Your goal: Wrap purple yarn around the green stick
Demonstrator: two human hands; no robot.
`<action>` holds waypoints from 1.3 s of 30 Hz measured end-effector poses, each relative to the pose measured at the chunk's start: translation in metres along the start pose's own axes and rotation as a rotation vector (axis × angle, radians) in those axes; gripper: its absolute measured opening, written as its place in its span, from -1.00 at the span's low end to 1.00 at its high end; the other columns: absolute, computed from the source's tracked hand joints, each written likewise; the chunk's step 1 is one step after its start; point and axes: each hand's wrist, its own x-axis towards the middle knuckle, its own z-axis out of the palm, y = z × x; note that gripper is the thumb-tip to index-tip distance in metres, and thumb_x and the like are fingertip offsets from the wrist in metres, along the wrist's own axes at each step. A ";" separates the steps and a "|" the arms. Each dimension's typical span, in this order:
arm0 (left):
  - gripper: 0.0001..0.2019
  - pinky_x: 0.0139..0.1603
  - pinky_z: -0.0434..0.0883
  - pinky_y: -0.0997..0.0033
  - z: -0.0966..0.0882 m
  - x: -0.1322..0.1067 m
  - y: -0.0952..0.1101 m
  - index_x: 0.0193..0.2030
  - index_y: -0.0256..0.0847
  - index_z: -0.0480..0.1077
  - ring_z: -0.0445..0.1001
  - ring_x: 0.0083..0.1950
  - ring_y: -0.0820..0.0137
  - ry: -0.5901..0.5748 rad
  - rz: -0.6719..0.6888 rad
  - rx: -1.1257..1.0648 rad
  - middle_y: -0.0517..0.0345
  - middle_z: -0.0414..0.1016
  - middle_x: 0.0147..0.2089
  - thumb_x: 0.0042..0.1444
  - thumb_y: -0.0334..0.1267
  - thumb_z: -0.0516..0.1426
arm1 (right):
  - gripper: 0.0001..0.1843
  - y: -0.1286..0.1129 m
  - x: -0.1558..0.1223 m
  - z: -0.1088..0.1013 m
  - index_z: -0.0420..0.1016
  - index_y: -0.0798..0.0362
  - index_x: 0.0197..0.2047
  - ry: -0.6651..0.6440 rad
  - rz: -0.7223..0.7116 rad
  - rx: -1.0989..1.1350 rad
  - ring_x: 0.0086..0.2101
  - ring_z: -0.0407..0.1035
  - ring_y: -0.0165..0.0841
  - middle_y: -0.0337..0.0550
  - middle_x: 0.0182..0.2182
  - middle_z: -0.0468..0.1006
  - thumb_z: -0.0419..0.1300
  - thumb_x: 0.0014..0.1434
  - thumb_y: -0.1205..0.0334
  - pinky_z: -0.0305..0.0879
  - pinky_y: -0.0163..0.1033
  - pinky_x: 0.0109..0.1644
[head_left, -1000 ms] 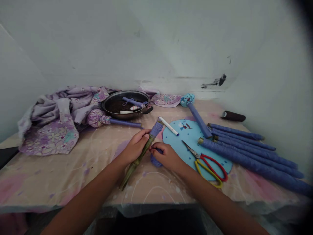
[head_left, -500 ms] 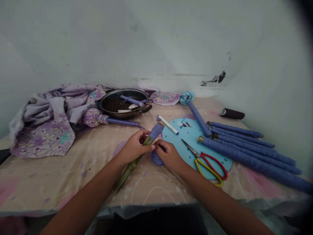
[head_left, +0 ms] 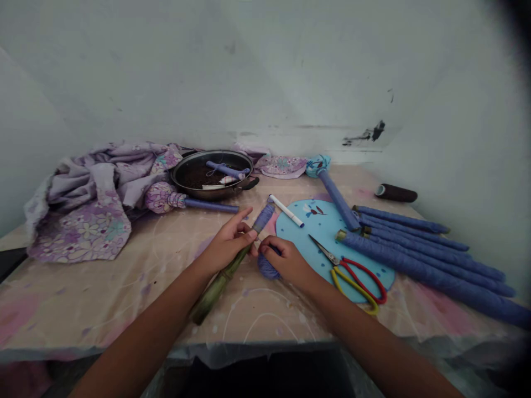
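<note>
Bamboo stick (head_left: 218,284), blue-wrapped tip (head_left: 264,218), held in left hand (head_left: 227,244); right hand (head_left: 286,261) curled over blue wad (head_left: 267,268), perhaps yarn

No readable text or numbers, white marker pen (head_left: 286,210) too small to read, bamboo stalk (head_left: 219,282) unmarked

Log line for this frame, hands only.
left hand: holds green bamboo stick | right hand: on blue wound ball | nearby: white marker
</note>
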 end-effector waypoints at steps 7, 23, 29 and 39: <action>-0.53 -0.56 0.28 0.52 0.000 -0.001 0.001 0.13 -0.21 0.01 0.38 -0.60 0.52 -0.089 -0.027 -0.027 0.20 0.40 -0.44 0.10 -0.13 0.00 | -0.81 -0.001 -0.001 0.001 0.37 0.10 -0.45 0.016 -0.003 -0.014 -0.49 0.23 -0.47 -0.29 -0.55 0.36 -0.02 0.09 0.28 0.14 -0.37 -0.39; -0.66 -0.35 0.27 0.58 -0.001 0.008 -0.013 -0.27 -0.30 0.30 0.33 -0.37 0.57 -0.031 0.093 0.036 0.25 0.35 -0.37 -0.23 -0.33 0.26 | -0.81 0.004 -0.001 0.003 0.36 0.11 -0.44 0.021 -0.014 -0.029 -0.50 0.22 -0.47 -0.28 -0.56 0.34 -0.01 0.10 0.24 0.15 -0.37 -0.41; -0.58 -0.42 0.29 0.55 0.004 0.006 -0.010 -0.13 -0.31 0.29 0.36 -0.49 0.55 0.046 -0.001 -0.053 0.26 0.38 -0.48 -0.17 -0.27 0.23 | -0.81 0.003 -0.001 0.003 0.37 0.11 -0.40 0.040 -0.032 -0.009 -0.44 0.28 -0.44 -0.24 -0.50 0.41 -0.01 0.11 0.25 0.18 -0.36 -0.36; -0.66 -0.63 0.24 0.60 0.009 0.003 -0.007 -0.03 -0.26 0.16 0.37 -0.58 0.52 0.039 -0.111 -0.162 0.17 0.43 -0.48 0.04 -0.24 0.02 | -0.78 0.005 -0.002 0.003 0.35 0.11 -0.40 -0.005 -0.028 0.056 -0.41 0.32 -0.42 -0.21 -0.46 0.45 -0.04 0.15 0.22 0.22 -0.33 -0.30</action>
